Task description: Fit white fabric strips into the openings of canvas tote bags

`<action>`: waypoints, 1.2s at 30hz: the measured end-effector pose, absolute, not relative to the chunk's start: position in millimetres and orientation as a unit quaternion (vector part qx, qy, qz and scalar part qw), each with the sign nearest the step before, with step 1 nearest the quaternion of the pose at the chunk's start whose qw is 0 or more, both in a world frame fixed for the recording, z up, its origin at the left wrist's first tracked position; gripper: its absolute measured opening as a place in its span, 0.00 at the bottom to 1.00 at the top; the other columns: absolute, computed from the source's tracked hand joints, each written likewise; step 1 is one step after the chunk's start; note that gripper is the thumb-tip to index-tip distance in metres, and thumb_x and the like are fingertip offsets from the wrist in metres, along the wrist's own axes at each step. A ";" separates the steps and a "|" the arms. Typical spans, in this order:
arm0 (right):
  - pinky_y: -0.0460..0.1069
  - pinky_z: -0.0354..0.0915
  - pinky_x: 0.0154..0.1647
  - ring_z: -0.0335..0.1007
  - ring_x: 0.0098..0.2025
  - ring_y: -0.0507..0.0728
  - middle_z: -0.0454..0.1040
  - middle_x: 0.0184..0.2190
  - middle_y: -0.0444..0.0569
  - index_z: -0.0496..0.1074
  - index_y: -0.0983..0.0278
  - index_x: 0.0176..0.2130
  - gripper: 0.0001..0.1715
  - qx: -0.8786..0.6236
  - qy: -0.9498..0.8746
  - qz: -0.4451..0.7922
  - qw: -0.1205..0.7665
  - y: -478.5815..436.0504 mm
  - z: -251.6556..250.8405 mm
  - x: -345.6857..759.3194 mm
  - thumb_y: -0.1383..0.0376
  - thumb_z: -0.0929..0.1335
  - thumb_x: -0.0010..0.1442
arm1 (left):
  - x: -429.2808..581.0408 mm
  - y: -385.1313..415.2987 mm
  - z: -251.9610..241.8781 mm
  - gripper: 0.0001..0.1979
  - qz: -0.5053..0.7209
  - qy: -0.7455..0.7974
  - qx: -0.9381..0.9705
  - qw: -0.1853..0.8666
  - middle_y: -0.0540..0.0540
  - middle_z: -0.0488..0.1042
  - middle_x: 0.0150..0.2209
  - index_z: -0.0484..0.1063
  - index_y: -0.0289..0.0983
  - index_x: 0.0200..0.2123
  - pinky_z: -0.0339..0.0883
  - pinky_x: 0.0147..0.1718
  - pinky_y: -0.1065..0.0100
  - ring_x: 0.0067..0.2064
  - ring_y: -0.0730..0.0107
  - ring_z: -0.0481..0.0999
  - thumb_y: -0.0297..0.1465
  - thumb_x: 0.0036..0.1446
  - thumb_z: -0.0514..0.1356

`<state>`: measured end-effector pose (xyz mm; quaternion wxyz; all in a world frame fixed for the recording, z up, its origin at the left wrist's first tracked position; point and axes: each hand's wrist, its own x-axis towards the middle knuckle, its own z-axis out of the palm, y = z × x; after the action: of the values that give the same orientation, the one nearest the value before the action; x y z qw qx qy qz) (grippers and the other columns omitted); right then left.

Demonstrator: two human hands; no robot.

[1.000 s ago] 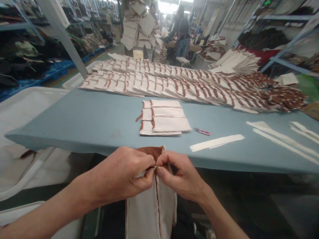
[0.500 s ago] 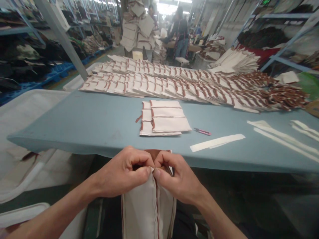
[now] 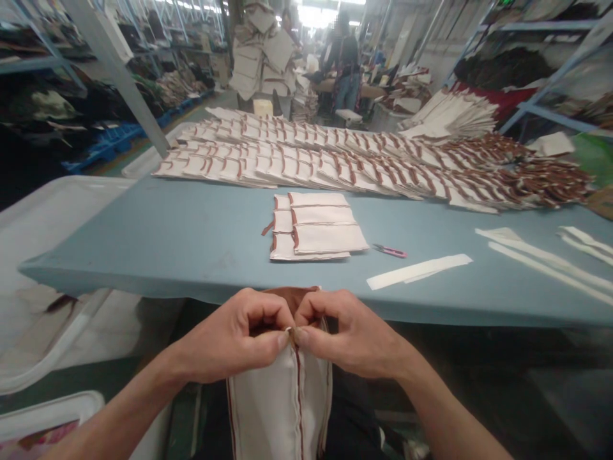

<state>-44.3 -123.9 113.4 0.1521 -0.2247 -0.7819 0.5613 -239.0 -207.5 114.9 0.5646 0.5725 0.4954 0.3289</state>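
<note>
A cream fabric piece (image 3: 263, 402) with brown seams hangs below the table's front edge. My left hand (image 3: 246, 332) pinches its top edge near the middle seam. Right beside it, my right hand (image 3: 342, 332) pinches the same edge, and the fingertips of both hands almost touch. Brown fabric (image 3: 292, 297) shows behind the fingers. On the blue table (image 3: 143, 236), beyond the hands, several cream pieces with brown edging (image 3: 325, 223) lie stacked. Pink-handled thread snips (image 3: 390, 251) rest to their right.
Long overlapping rows of cream and brown pieces (image 3: 306, 160) cover the table's far side. Pale strips (image 3: 421, 270) lie at the right. A white bin (image 3: 71, 191) stands left of the table. A person (image 3: 347, 64) stands in the background.
The held fabric's lower part has shifted slightly left. Both hands still pinch its top edge, with the fingertips slightly lower. More of a white-rimmed container shows at the lower left.
</note>
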 end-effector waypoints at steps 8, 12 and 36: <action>0.47 0.59 0.35 0.64 0.28 0.50 0.72 0.25 0.40 0.69 0.63 0.29 0.07 -0.205 -0.829 0.467 0.228 -131.3 111.6 -40.6 0.72 0.68 0.58 | -240.8 -211.3 117.8 0.10 0.312 0.537 0.585 0.522 0.53 0.66 0.23 0.71 0.32 0.27 0.56 0.24 0.76 0.25 0.77 0.62 0.33 0.55 0.58; 0.47 0.60 0.37 0.66 0.29 0.50 0.72 0.26 0.40 0.70 0.63 0.29 0.07 -0.205 -0.839 0.446 0.235 -131.6 109.0 -41.9 0.72 0.69 0.57 | -241.1 -211.1 126.4 0.09 0.293 0.550 0.609 0.490 0.54 0.66 0.23 0.72 0.33 0.27 0.55 0.23 0.77 0.24 0.78 0.62 0.32 0.56 0.57; 0.48 0.52 0.30 0.62 0.26 0.51 0.70 0.22 0.41 0.63 0.63 0.22 0.10 -0.273 -0.862 0.399 0.151 -130.2 104.7 -58.0 0.73 0.68 0.49 | -242.2 -198.8 126.4 0.12 0.211 0.473 0.833 0.196 0.54 0.71 0.27 0.65 0.39 0.30 0.56 0.27 0.72 0.27 0.74 0.70 0.16 0.55 0.52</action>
<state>-58.0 -130.2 104.7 0.1515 -0.2732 -0.8619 0.3995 -242.2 -198.8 126.4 0.1961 0.8328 0.4729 0.2106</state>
